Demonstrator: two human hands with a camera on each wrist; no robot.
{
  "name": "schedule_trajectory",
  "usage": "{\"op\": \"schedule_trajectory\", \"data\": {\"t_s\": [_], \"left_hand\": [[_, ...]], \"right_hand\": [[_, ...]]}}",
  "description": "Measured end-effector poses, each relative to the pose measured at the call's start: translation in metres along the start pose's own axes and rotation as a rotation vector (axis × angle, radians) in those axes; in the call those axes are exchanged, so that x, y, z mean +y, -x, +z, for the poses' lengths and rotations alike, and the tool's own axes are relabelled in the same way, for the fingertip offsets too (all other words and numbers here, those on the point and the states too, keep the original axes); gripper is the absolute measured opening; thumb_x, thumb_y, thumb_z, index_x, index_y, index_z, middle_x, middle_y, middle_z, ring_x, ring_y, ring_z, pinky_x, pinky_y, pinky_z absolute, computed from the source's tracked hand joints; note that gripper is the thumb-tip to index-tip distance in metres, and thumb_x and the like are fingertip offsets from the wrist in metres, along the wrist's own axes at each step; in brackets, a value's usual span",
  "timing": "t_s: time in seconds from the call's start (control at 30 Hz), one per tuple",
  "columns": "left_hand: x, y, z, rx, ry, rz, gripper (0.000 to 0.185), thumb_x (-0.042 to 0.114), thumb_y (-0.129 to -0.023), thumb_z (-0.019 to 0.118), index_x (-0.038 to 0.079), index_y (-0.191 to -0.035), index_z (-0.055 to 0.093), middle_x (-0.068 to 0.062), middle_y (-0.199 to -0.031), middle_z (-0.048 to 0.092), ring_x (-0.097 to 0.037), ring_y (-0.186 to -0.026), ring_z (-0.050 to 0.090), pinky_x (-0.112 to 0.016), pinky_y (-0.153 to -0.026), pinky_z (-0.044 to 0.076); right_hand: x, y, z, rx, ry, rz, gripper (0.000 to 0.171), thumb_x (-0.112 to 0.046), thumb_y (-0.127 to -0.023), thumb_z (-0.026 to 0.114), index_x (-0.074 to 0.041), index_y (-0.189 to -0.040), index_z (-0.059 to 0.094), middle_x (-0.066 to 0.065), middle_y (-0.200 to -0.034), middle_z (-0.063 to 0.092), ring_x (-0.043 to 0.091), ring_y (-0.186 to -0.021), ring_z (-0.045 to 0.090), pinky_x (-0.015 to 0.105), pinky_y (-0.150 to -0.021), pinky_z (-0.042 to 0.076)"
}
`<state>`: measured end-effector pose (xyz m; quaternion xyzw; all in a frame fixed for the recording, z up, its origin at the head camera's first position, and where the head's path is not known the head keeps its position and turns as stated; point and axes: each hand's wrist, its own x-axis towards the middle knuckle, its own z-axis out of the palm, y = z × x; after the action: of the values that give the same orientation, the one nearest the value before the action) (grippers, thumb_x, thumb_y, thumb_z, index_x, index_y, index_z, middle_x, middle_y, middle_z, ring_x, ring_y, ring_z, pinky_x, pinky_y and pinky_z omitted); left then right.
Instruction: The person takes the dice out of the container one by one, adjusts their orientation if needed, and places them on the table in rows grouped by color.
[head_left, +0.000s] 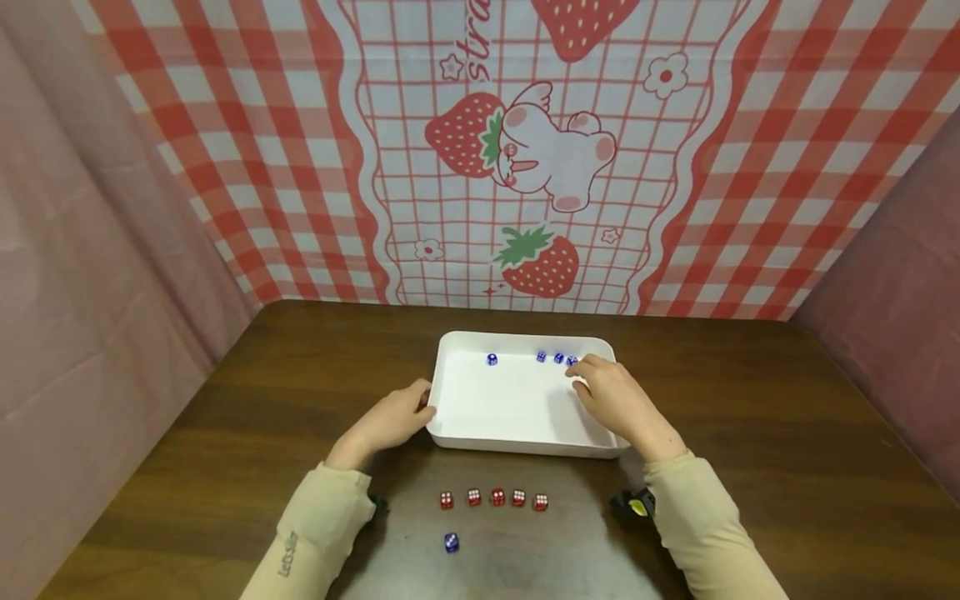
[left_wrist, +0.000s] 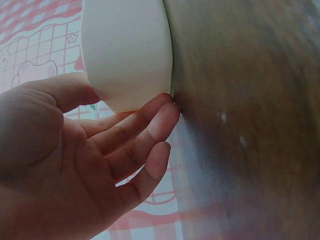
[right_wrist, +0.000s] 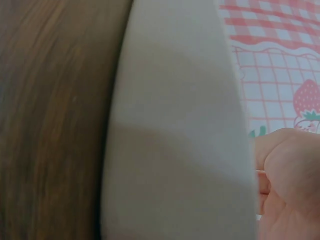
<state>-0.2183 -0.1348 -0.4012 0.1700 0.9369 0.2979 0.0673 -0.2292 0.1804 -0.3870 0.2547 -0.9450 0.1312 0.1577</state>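
A shallow white tray [head_left: 525, 417] lies on the table with several blue dice in it. One blue die [head_left: 492, 359] sits apart; others, including a blue die [head_left: 542, 357] and a blue die [head_left: 558, 358], line up toward the far right. My left hand [head_left: 390, 417] holds the tray's left end, thumb at the rim and fingers at the lower edge, as the left wrist view shows. Over the tray's right side is my right hand [head_left: 615, 400], its bent fingers beside a blue die [head_left: 572, 361], with a gap between thumb and forefinger. The tray wall hides those fingers in the right wrist view.
In front of the tray runs a row of several red dice [head_left: 498, 497]. Nearer to me lies a single blue die [head_left: 451, 542]. A checked strawberry cloth [head_left: 315, 167] hangs behind the brown wooden table [head_left: 750, 433], and pink curtains flank it.
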Motion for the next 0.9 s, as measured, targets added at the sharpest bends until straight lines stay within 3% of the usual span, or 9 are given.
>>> {"op": "schedule_trajectory", "data": {"t_s": [0.23, 0.9], "left_hand": [[0.0, 0.0, 0.0, 0.004, 0.002, 0.005, 0.024, 0.014, -0.088, 0.053, 0.002, -0.109, 0.052, -0.006, -0.089, 0.06, -0.015, -0.075, 0.051, -0.033, -0.07, 0.043], [-0.001, -0.001, 0.0, 0.009, 0.0, 0.007, 0.024, 0.013, -0.088, 0.053, 0.001, -0.11, 0.052, -0.006, -0.089, 0.06, -0.015, -0.075, 0.051, -0.032, -0.07, 0.043]], "right_hand": [[0.01, -0.003, 0.005, -0.085, -0.012, 0.067, 0.019, -0.005, -0.084, 0.059, 0.001, -0.102, 0.064, 0.014, -0.099, 0.061, 0.03, -0.092, 0.06, 0.044, -0.083, 0.045], [0.033, -0.02, 0.019, -0.139, 0.094, 0.038, 0.031, -0.01, -0.088, 0.054, 0.002, -0.116, 0.057, 0.021, -0.115, 0.056, 0.036, -0.109, 0.051, 0.053, -0.087, 0.039]]}}
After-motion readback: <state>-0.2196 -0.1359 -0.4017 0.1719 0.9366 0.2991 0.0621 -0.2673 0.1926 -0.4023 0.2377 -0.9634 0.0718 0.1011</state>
